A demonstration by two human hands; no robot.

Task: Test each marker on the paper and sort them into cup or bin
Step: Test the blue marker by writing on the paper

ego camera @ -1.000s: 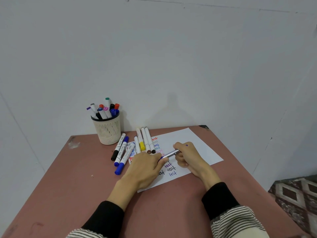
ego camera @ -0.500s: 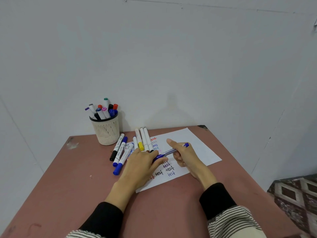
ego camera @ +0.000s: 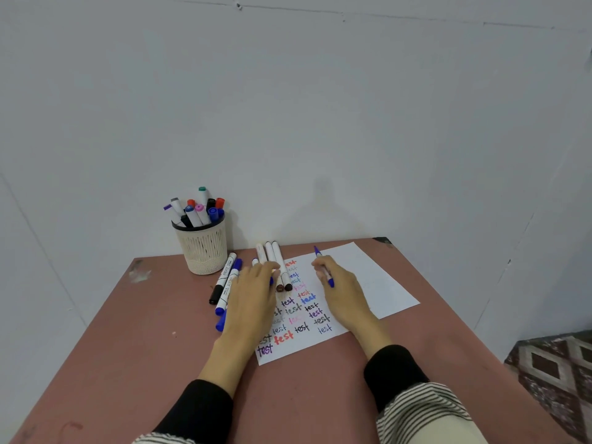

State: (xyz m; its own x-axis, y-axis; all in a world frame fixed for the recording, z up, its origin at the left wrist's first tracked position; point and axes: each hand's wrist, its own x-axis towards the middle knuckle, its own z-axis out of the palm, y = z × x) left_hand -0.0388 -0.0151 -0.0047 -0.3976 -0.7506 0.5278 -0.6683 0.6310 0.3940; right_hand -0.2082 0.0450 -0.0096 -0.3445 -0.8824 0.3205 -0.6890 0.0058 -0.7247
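My right hand (ego camera: pixel 344 291) grips a thin blue marker (ego camera: pixel 330 280) over the white paper (ego camera: pixel 368 277); its bare tip points up and away from me. My left hand (ego camera: pixel 253 299) rests at the paper's left edge, and a blue cap (ego camera: pixel 271 281) peeks out from under its fingertips. The paper carries several rows of the word "test" in different colours. A cream mesh cup (ego camera: pixel 203 248) with several markers stands at the back left. Loose markers lie between cup and paper: three white ones (ego camera: pixel 272 254) and black and blue ones (ego camera: pixel 226 282), partly under my left hand.
The brown table (ego camera: pixel 144 347) stands against a white wall. Its right edge drops to a patterned rug (ego camera: pixel 551 373) on the floor. No bin is in view.
My hands have pulled apart and the marker is uncapped. The right hand moved up and right with the marker, and the left hand slid left over the loose markers with the cap.
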